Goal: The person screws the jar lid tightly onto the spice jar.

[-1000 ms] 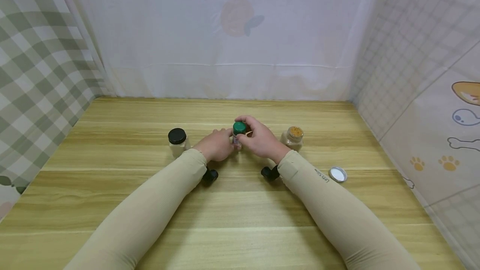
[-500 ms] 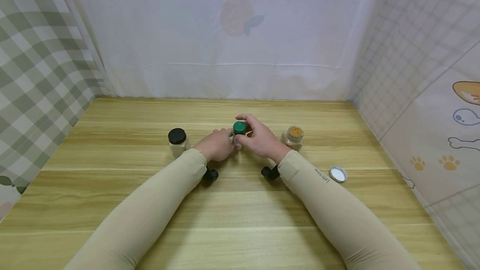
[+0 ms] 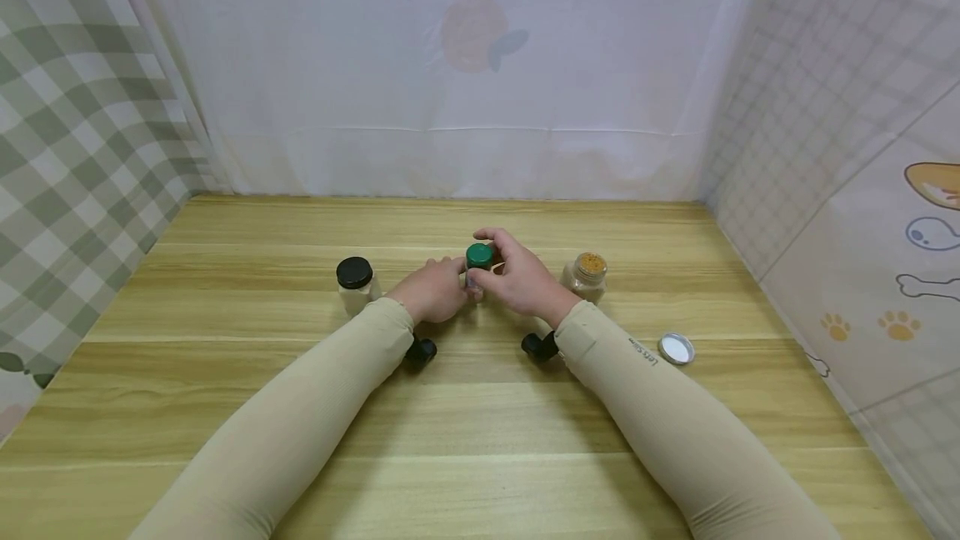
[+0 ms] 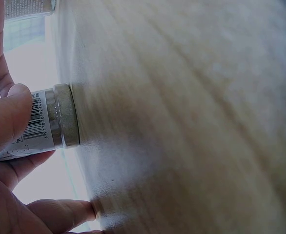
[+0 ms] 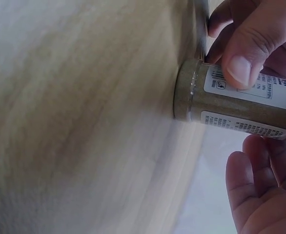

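Note:
A small spice jar (image 4: pixel 55 117) with a green lid (image 3: pixel 478 255) stands upright on the wooden table between my hands. Its brown contents and a white barcode label (image 5: pixel 248 90) show in the wrist views. My left hand (image 3: pixel 435 288) grips the jar's body from the left, with some of its fingers reaching down to the tabletop in the left wrist view. From the right, my right hand (image 3: pixel 525 277) holds the lid, thumb in front and fingers bent behind. The right thumb partly hides the jar in the head view.
On the left stands a jar with a black lid (image 3: pixel 355 272), partly behind my left arm. An uncapped jar (image 3: pixel 585 277) of yellowish contents sits beyond my right wrist. A loose round cap (image 3: pixel 677 348), white inside, lies at the right. Patterned cloth walls (image 3: pixel 480 157) surround the table.
My right fingers and thumb have shifted very slightly at the green lid. The left hand, the other jars and the loose cap stay in place.

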The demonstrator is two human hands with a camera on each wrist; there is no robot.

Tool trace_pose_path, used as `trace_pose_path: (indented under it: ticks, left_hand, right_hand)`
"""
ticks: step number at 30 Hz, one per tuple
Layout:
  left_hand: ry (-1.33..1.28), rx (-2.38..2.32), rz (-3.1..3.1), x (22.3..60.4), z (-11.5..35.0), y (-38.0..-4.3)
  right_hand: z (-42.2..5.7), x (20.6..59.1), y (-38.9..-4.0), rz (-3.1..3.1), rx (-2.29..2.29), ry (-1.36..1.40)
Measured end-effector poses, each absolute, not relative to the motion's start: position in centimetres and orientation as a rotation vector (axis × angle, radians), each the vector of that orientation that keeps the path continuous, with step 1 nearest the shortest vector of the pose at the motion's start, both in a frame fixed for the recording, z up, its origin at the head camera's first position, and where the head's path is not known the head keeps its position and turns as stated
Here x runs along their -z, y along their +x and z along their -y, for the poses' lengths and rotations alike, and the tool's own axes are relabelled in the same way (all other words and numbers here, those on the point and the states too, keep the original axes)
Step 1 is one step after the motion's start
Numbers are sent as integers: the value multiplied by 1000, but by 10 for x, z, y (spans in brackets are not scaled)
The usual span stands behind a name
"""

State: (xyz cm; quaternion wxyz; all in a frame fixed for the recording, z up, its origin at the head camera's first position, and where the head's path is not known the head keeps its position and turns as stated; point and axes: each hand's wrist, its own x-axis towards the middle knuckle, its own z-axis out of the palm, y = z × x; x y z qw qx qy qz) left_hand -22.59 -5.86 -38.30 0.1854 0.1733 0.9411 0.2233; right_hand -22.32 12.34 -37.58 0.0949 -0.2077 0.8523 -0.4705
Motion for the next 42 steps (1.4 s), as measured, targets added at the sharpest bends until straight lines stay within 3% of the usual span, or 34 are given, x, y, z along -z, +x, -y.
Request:
trace_pose_path:
  ticks: [42]
  left_hand:
    - [494,-621,-2668,385,57,-227]
  right_hand:
    - [-123,373,-220,-2526,1371,-622]
